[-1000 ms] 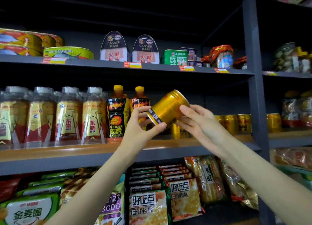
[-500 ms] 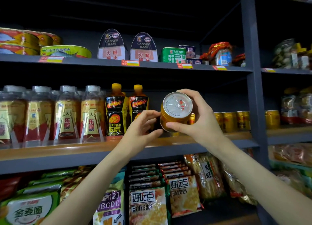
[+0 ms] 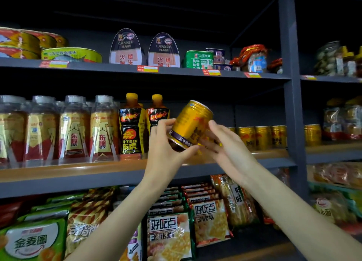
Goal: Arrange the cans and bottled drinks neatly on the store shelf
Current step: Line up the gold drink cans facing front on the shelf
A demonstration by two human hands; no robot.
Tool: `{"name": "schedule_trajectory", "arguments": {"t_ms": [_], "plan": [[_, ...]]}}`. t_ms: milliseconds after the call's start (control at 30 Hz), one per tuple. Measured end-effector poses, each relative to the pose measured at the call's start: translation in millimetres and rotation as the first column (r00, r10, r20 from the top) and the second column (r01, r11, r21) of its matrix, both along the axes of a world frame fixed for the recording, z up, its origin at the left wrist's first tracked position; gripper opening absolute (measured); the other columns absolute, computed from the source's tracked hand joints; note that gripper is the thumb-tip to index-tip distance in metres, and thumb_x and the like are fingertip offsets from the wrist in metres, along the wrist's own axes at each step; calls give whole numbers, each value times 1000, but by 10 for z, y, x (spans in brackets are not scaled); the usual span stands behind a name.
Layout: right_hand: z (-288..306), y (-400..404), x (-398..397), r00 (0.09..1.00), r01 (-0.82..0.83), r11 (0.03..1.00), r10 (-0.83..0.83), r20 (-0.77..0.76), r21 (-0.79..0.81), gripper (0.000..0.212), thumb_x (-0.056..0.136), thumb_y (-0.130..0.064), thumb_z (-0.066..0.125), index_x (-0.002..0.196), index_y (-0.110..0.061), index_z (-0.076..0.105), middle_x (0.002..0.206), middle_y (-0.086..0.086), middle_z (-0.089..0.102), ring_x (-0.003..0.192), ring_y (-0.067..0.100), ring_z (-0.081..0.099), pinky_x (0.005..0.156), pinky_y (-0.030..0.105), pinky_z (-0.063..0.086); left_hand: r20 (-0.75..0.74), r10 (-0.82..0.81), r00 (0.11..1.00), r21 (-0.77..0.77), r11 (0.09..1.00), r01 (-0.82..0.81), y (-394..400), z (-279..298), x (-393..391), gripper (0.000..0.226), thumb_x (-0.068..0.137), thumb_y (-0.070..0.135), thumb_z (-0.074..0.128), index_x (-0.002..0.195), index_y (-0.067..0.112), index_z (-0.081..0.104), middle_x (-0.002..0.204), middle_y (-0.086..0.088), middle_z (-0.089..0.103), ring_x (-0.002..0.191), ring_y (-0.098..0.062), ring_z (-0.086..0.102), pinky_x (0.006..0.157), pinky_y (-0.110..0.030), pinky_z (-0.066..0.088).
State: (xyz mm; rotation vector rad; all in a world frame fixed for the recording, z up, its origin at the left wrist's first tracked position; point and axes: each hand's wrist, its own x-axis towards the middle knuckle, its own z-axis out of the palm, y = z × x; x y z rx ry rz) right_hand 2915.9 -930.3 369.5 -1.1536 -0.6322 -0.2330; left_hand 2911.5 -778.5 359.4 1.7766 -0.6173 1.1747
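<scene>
A gold drink can [image 3: 193, 123] with a purple band near its base is tilted in front of the middle shelf [image 3: 78, 170], top end pointing up and right. My left hand [image 3: 164, 145] grips its lower end, thumb under the rim. My right hand [image 3: 225, 143] touches the can's right side with fingers nearly straight. A row of matching gold cans [image 3: 262, 137] stands on the shelf behind my right hand. Left of the can stand two black-and-yellow tiger bottles [image 3: 132, 125] and several clear bottles with gold and red labels [image 3: 74, 129].
The top shelf holds flat fish tins [image 3: 70, 55], two canned ham tins [image 3: 145, 49] and a green tin [image 3: 198, 59]. Snack bags [image 3: 170, 235] fill the shelf below. A dark upright post [image 3: 291, 84] divides off the right bay, where another gold can [image 3: 312, 134] stands.
The can was turned from top-facing-me to side-on and tilted. My right hand let go of its grip round the can and now only touches its side; my left hand took hold of the base.
</scene>
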Motion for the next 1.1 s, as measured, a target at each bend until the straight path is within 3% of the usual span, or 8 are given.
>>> {"name": "schedule_trajectory", "arguments": {"t_ms": [133,233,333,567,633,833,967,1100], "plan": [[-3,-14,-45,995,-49,999,51,-88,22,58,75,-35,68,126,-9,53,115,9,68,105,21,67,88,36,55,321,206,924,201,939,-279,-93,-37,89,74,59,24,87,123,15,51,111,-4,41,103,-7,29,81,-14,32],[4,-172,-19,983,-19,988,47,-178,156,53,76,-33,70,121,-6,56,106,13,72,93,22,71,70,34,58,184,-73,980,305,952,14,-180,3,124,72,63,25,86,123,25,45,118,0,42,107,-8,43,88,-13,41],[8,-444,57,975,0,953,66,-210,304,71,65,-39,71,127,-8,53,113,14,69,102,25,68,83,40,56,-25,-326,945,210,922,324,-311,64,192,59,68,29,79,117,29,46,120,1,50,108,-1,54,86,-15,48],[96,-1365,157,994,25,948,11,-111,317,80,49,-36,86,118,-9,56,106,12,72,100,25,69,85,42,56,-7,-369,929,282,891,356,-958,119,425,37,81,23,71,111,37,55,113,11,59,108,1,55,88,-17,46],[127,-1693,164,998,60,957,-52,-37,282,87,45,-32,90,121,-8,55,110,10,70,99,22,69,84,38,57,38,-329,944,316,900,301,-1253,157,507,30,83,27,62,111,34,57,113,12,58,108,1,54,90,-17,44],[311,-2874,367,867,442,833,-492,81,334,59,69,-31,76,120,-24,48,112,1,62,96,17,64,78,33,54,236,-51,970,227,974,-4,-2383,184,793,30,89,17,55,118,22,59,118,9,49,117,-7,42,97,-3,24],[467,-3637,725,698,679,685,-714,57,266,51,82,-28,73,123,-27,43,106,-8,56,90,7,58,61,14,49,380,61,923,391,894,-220,-3121,152,1091,42,84,35,38,111,21,66,135,-2,50,133,-18,27,107,-38,19],[519,-4140,1250,583,812,582,-802,132,-48,62,77,-29,78,127,-30,41,119,-1,52,115,22,52,93,39,49,390,238,890,406,823,-398,-3522,97,1317,45,85,35,34,110,20,67,142,-6,45,141,-25,18,110,-48,13]]}}
